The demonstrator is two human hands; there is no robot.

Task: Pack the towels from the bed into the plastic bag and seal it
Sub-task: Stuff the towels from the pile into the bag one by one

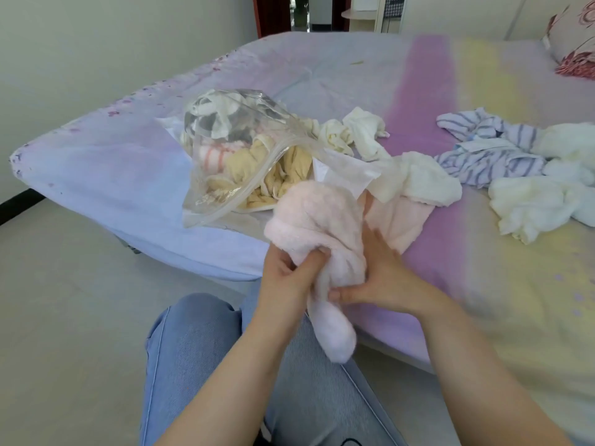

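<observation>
While you lean over the bed (322, 69) at centre frame, your left hand (286, 272) closes its fingers around a bunched pink towel (317, 217), and your right hand (376, 272) pinches the same towel lower down between thumb and fingers. The plastic bag (231, 130), open-mouthed and part-filled with yellow and striped towels, lies just above and left of the pink one. More white towels (531, 194) and a blue-striped towel (489, 146) sit loose toward the right.

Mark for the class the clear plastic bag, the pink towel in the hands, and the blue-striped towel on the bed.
plastic bag (225, 130), head view, upper clear wall.
pink towel (318, 217), head view, bunched upper part.
blue-striped towel (492, 159), head view, middle of the crumpled cloth.
</observation>
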